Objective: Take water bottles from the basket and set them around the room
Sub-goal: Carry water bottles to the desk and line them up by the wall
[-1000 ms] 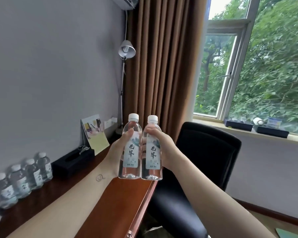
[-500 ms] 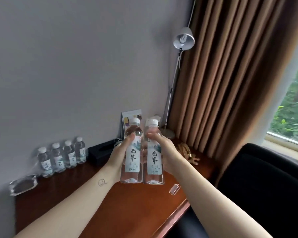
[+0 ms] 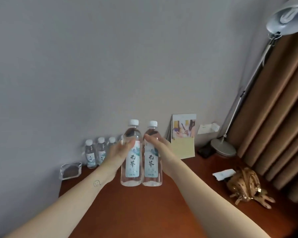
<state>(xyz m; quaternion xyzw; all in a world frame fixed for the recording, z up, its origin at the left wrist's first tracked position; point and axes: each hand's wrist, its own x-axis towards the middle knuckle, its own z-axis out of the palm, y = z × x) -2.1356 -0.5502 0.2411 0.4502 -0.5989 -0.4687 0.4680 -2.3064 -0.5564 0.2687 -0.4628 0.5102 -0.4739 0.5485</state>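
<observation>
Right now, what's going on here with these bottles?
A person's left hand grips one water bottle and the right hand grips a second bottle, upright and side by side over the wooden desk. More bottles stand in a row against the wall behind.

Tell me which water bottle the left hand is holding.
The left raised bottle, gripped by the left hand. The right hand holds the right raised bottle; the bottles by the wall stand on the desk, unheld.
</observation>
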